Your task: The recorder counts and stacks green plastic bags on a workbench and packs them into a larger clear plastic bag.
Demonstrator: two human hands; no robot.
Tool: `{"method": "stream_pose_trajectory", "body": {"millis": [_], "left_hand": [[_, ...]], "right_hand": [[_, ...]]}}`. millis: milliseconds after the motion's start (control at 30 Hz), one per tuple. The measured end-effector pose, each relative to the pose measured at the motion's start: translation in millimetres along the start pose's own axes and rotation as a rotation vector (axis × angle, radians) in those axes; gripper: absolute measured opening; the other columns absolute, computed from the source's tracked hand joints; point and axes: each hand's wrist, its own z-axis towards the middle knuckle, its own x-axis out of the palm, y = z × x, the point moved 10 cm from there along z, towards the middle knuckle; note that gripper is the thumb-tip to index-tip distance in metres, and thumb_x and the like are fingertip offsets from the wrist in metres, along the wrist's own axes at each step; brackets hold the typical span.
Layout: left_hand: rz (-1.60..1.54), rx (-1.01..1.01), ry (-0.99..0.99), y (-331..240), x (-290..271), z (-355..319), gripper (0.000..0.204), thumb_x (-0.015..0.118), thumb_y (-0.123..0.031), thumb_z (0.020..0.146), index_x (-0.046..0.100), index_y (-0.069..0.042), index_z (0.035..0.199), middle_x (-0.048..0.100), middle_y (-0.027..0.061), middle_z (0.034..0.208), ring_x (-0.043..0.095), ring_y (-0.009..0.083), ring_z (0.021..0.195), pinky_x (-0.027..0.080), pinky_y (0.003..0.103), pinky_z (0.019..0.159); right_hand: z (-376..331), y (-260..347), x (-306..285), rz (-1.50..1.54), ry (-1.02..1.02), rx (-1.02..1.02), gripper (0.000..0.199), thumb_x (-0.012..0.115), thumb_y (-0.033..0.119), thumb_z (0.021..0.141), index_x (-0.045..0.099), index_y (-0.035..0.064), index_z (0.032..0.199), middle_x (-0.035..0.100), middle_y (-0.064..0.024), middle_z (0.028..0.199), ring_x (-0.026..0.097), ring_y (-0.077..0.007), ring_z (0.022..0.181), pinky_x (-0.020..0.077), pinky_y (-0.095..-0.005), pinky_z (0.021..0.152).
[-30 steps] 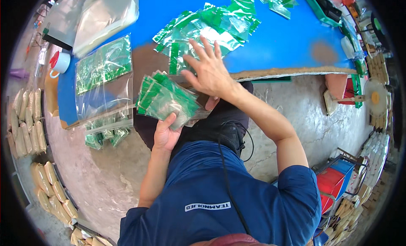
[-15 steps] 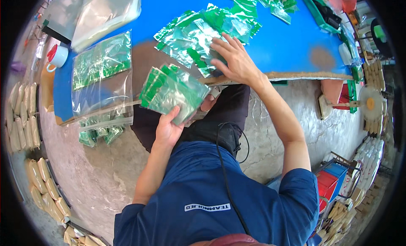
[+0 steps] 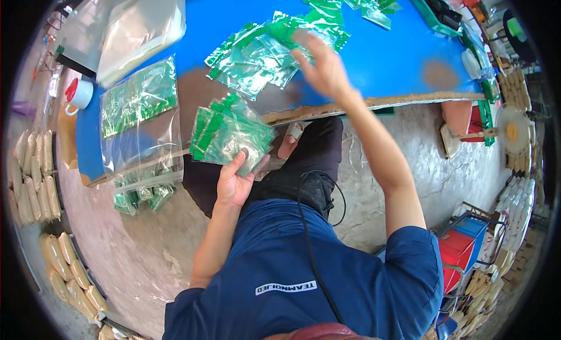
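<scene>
My left hand [image 3: 235, 182] grips a fanned stack of green-and-clear plastic packets [image 3: 225, 134], held just off the table's near edge with the thumb on top. Over the right side of a loose pile of similar packets [image 3: 248, 59], my right hand [image 3: 328, 74] is raised, its fingers apart and slightly blurred. I see nothing held in it. To the left, a large clear zip bag [image 3: 140, 100] with green packets inside lies across the table edge.
The blue table [image 3: 397, 65] has a worn wooden front edge. More green packets [image 3: 374, 4] lie at the back. A white mug [image 3: 79, 95] with red stands at the left, near clear plastic sheets [image 3: 143, 30]. A green tray [image 3: 432, 9] sits back right. A fan [image 3: 514, 132] stands right.
My right hand has lifted and shifted slightly right over the pile. A few packets have left the pile's near edge, and the stack in my left hand has more fanned packets on top.
</scene>
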Motion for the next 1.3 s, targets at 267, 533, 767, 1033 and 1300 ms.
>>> {"method": "stream_pose_trajectory", "body": {"millis": [267,533,767,1033,1300], "left_hand": [[0.159,0.021,0.117,-2,-8,-6,0.052,0.064,0.0,0.091,0.045,-0.006,0.14,0.056,0.0071,0.132,0.055,0.0214,0.124,0.044,0.041,0.108],[0.138,0.082,0.0,-20,-11,-5,0.053,0.061,-0.008,0.095,0.04,-0.004,0.143,0.055,0.0128,0.138,0.054,0.0322,0.128,0.041,0.057,0.111],[0.18,0.017,-0.014,-16,-16,-18,0.059,0.07,-0.007,0.088,0.044,-0.006,0.141,0.058,0.0089,0.131,0.057,0.0259,0.122,0.046,0.045,0.106],[0.185,0.012,0.018,-24,-15,-22,0.06,0.072,-0.006,0.086,0.045,-0.007,0.14,0.059,0.006,0.129,0.057,0.0211,0.121,0.045,0.037,0.104],[0.22,0.085,0.006,-44,-23,-21,0.058,0.07,-0.007,0.088,0.045,-0.006,0.14,0.06,0.0061,0.128,0.058,0.0214,0.12,0.046,0.037,0.102]], "right_hand": [[-57,47,25,-0.166,0.264,-0.104,0.044,0.069,0.028,0.086,0.062,0.0035,0.121,0.056,-0.0191,0.112,0.051,-0.0378,0.11,0.0394,-0.0503,0.1],[-20,11,26,0.233,0.209,0.266,0.032,0.071,0.022,0.088,0.066,0.0057,0.115,0.067,-0.0157,0.113,0.065,-0.0348,0.1,0.0528,-0.0418,0.088],[16,-103,19,-0.438,0.357,0.201,0.062,0.063,0.044,0.092,0.052,0.0017,0.135,0.062,-0.0256,0.123,0.058,-0.0444,0.114,0.0494,-0.0496,0.095],[42,-126,37,-0.295,0.554,0.002,0.05,0.071,0.027,0.084,0.06,0.0047,0.127,0.06,-0.0196,0.129,0.059,-0.0403,0.115,0.05,-0.0496,0.096],[55,-189,-18,0.613,0.258,0.69,0.056,0.079,0.05,0.079,0.072,0.0029,0.108,0.072,-0.0091,0.097,0.068,-0.0204,0.09,0.0539,-0.0374,0.08]]}}
